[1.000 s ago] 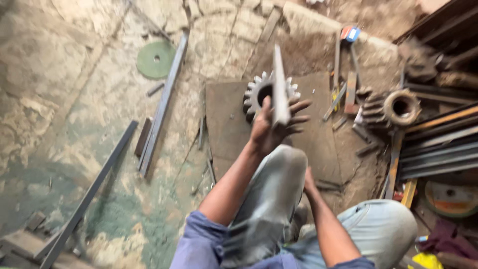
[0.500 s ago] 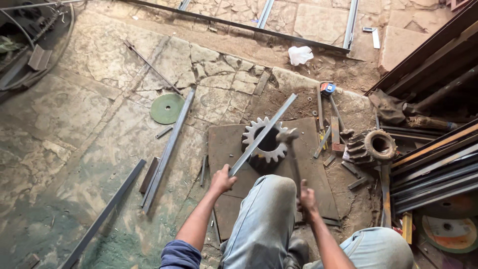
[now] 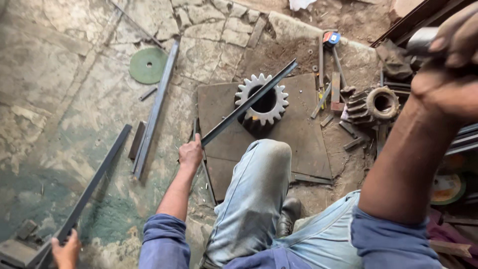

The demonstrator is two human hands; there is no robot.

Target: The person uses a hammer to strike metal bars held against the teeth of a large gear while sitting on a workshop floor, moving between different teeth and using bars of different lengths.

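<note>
Cracked stone floor (image 3: 64,99) lies under a dark metal plate (image 3: 308,149) with a toothed gear (image 3: 261,99) standing on it. A left hand (image 3: 190,153) is clamped around the low end of a long steel bar (image 3: 249,104), which slants across the gear. Raised close to the camera, the right hand (image 3: 448,74) grips a grey handle (image 3: 420,42).

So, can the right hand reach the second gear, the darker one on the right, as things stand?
Probably yes. The right hand is raised above and just right of the darker gear, gripping something grey. Nothing lies between them, but the hand is occupied.
</note>
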